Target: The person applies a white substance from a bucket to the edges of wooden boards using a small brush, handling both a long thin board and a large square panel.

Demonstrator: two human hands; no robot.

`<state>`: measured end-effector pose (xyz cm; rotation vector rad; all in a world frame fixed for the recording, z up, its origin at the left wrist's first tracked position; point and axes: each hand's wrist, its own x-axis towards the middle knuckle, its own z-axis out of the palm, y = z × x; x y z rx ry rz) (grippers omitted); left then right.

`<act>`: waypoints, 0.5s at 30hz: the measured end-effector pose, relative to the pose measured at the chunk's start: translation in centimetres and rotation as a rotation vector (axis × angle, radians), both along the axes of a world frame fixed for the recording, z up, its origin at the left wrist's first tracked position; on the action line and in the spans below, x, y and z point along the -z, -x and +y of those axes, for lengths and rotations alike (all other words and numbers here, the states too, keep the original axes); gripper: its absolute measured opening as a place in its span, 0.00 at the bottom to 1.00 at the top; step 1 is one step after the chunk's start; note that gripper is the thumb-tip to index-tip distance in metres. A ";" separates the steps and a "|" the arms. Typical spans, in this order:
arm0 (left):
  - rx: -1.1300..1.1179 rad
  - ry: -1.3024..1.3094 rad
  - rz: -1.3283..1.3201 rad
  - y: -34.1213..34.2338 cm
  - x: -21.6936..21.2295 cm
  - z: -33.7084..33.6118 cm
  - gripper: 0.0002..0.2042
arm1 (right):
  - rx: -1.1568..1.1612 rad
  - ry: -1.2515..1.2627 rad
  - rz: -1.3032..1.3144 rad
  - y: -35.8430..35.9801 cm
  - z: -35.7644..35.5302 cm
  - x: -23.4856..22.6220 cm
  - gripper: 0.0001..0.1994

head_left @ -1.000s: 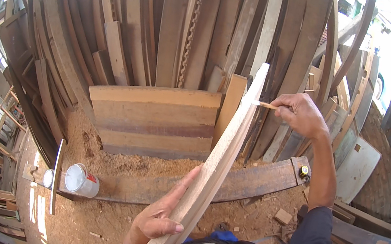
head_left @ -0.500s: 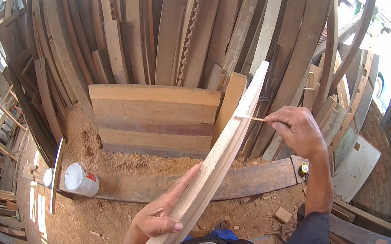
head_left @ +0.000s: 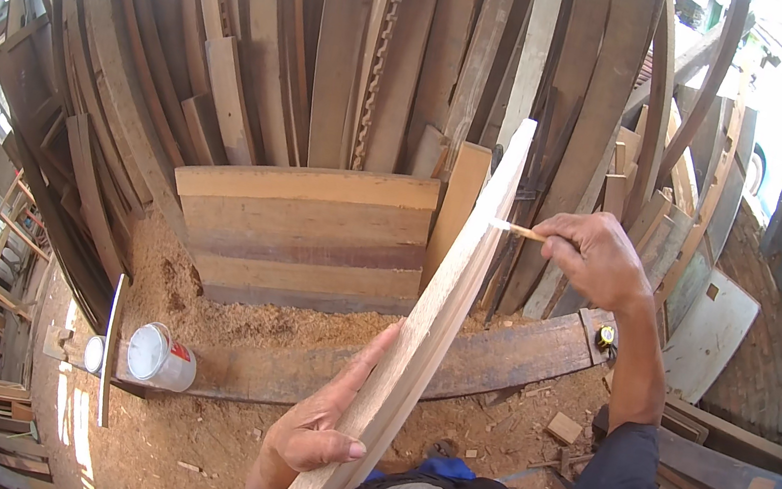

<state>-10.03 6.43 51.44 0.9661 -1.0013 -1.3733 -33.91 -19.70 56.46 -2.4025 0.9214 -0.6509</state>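
Observation:
A long pale wooden board (head_left: 406, 360) slants from the lower middle up to the centre, its far end coated with something white. My left hand (head_left: 313, 440) grips its near part, thumb on the face and fingers along the left side. In my right hand (head_left: 601, 261), thumb and fingers pinch a thin wooden stick (head_left: 526, 232). Its whitened tip touches the board's right edge near the far end, next to the white coating. Whether the tip carries bristles is too small to tell.
A white bucket (head_left: 160, 358) rests on a long curved plank (head_left: 270, 375), with a yellow tape measure (head_left: 606, 336) at that plank's right end. Behind stands a broad panel (head_left: 303, 221) before many leaning planks (head_left: 343, 55). Sawdust and a wood offcut (head_left: 564, 428) lie on the ground.
My right hand has shifted the stick's tip slightly up and right, from the board's top face to its right edge. My left hand keeps its hold on the board.

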 end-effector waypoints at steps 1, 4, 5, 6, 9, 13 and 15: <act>-0.005 -0.006 0.013 0.0 0.0 0.0 0.65 | 0.003 0.000 0.001 0.2 0.4 0.1 0.12; -0.009 -0.012 -0.065 -0.1 -0.5 0.0 0.65 | -0.183 0.049 -0.049 0.4 1.0 -0.4 0.12; -0.012 -0.013 -0.066 -0.1 -0.5 0.0 0.65 | -0.150 -0.046 -0.026 0.5 1.1 -1.5 0.12; -0.012 -0.015 -0.084 -0.2 -0.5 0.0 0.65 | -0.119 -0.142 -0.002 0.3 0.7 -2.2 0.12; 0.024 0.007 -0.145 -0.3 -0.6 -0.1 0.64 | 0.121 -0.056 0.089 -0.2 -2.2 -4.0 0.12; 0.066 0.038 -0.193 -0.2 -0.7 -0.4 0.64 | -0.007 0.095 0.197 -0.9 -6.4 -4.0 0.13; 0.061 0.035 -0.168 -0.2 -0.6 -0.4 0.64 | -0.056 -0.052 0.314 -1.5 -5.7 -4.9 0.13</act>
